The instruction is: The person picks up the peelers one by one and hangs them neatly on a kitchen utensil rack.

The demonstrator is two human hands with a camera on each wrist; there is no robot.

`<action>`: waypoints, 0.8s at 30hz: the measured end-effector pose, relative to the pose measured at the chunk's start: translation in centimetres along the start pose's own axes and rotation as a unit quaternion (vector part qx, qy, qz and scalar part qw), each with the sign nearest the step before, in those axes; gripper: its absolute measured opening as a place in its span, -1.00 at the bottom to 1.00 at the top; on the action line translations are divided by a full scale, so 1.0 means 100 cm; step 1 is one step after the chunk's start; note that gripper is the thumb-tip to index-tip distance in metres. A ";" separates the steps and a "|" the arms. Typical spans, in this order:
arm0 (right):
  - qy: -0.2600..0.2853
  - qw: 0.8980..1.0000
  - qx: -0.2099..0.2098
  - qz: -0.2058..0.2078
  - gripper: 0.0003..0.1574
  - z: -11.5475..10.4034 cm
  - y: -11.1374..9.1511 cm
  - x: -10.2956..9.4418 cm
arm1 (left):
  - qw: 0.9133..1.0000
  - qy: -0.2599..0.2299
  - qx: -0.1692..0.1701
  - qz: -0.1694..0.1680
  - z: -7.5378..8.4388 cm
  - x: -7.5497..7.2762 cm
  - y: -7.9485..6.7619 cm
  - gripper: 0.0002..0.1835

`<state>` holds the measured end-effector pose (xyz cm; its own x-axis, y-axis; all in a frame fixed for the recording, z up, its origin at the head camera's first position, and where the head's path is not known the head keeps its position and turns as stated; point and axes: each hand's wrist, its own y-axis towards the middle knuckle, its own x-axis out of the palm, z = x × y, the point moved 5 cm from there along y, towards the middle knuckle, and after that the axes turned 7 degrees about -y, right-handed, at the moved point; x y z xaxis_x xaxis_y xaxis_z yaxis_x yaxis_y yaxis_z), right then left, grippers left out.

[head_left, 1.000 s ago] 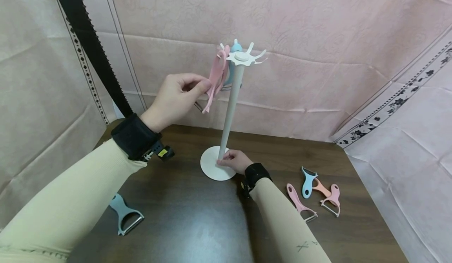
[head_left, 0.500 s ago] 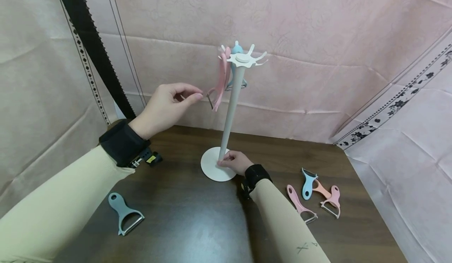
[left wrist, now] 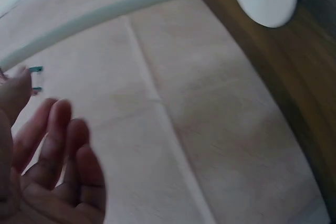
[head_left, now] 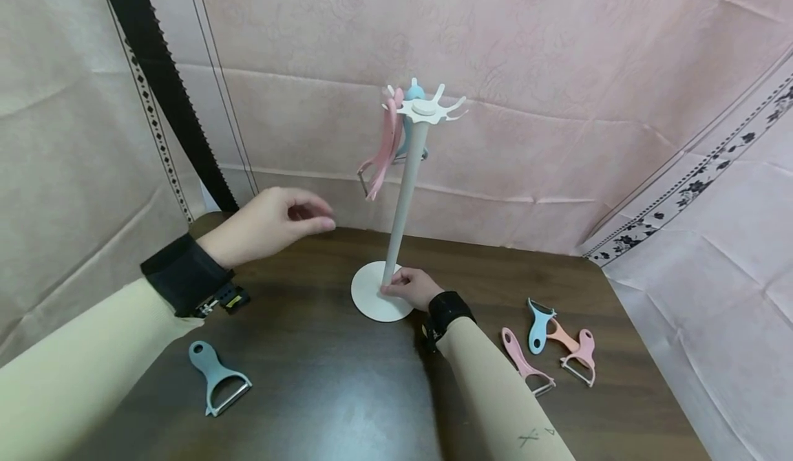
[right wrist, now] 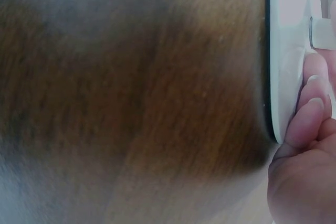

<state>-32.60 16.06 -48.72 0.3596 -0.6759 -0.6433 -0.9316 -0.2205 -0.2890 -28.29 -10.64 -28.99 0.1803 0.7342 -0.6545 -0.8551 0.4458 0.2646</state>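
Observation:
A white stand (head_left: 405,193) with a round base and a ring of hooks on top stands upright on the table. My right hand (head_left: 411,287) grips the foot of its pole, fingers resting on the base (right wrist: 294,51). Pink peelers (head_left: 387,144) overlap on the left hooks, and a blue peeler (head_left: 414,93) hangs behind, partly hidden by the pole. My left hand (head_left: 272,223) is in the air left of the stand, fingers loosely bent around nothing. In the left wrist view the left hand (left wrist: 58,166) is apart from the pole (left wrist: 131,6).
A blue-grey peeler (head_left: 213,375) lies at the front left of the table (head_left: 328,378). On the right lie a light blue peeler (head_left: 537,330), an orange peeler (head_left: 560,335) and two pink peelers, one nearer (head_left: 520,354) and one farther right (head_left: 582,354). Patterned cloth (head_left: 526,48) hangs behind.
My left hand has let go of a pink peeler, which now hangs from the hook, and has moved down and left. My right hand has stayed at the pole's foot.

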 end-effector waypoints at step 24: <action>0.007 1.000 0.002 0.009 -0.70 -0.002 -0.003 0.002 | 0.911 0.155 -0.210 -0.318 -0.131 0.044 -0.094 -0.45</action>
<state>-32.32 15.89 -48.63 0.3423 -0.6900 -0.6377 -0.9375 -0.2055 -0.2809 -25.82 -18.30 -43.62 0.6150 0.1866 -0.7661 -0.7474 0.4475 -0.4910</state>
